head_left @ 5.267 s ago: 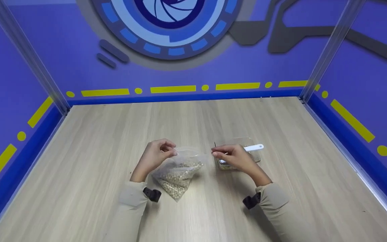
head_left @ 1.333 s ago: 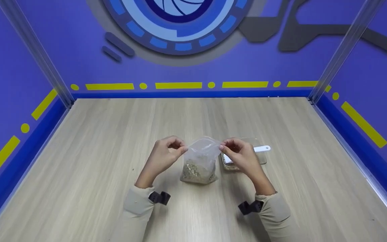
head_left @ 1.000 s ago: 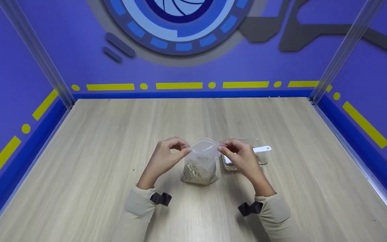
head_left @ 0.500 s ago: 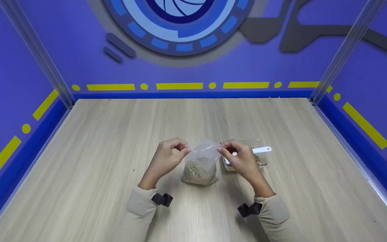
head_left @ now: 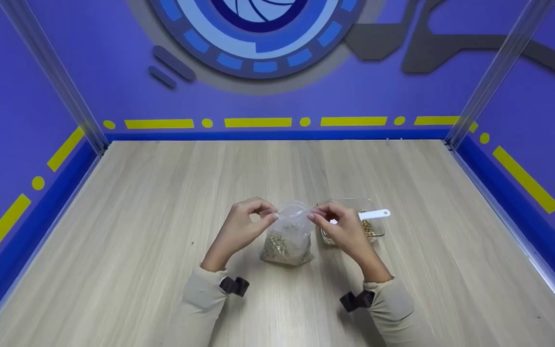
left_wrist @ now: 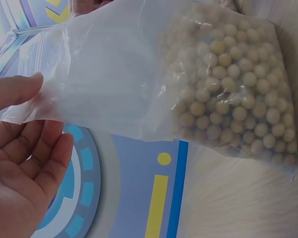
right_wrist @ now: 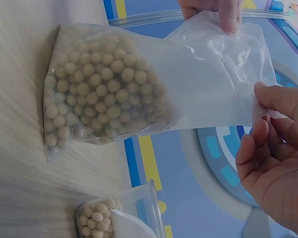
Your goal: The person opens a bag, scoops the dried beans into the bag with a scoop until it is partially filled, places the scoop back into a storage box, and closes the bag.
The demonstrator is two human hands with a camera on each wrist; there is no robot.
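A clear zip bag (head_left: 288, 246) stands upright on the table, its lower half filled with pale round beans (left_wrist: 238, 94). My left hand (head_left: 244, 225) pinches one top corner of the bag between thumb and fingers. At the opposite corner, my right hand (head_left: 345, 225) pinches the plastic the same way. The bag's upper part is slack between them, and the zip strip runs along its top edge. Behind my right hand sits a clear rectangular container (head_left: 377, 233) holding similar beans (right_wrist: 95, 218). A white scoop (head_left: 376, 214) lies in it, handle over the rim, partly hidden by that hand.
The wood-grain table (head_left: 171, 202) stretches around the bag and container. Blue-purple panels with yellow marks (head_left: 258, 122) enclose it at the back and both sides.
Earlier the bag leaned, held by my left hand while the right was off it. It now stands upright with both hands at its top. Lately the hands have drawn slightly closer together.
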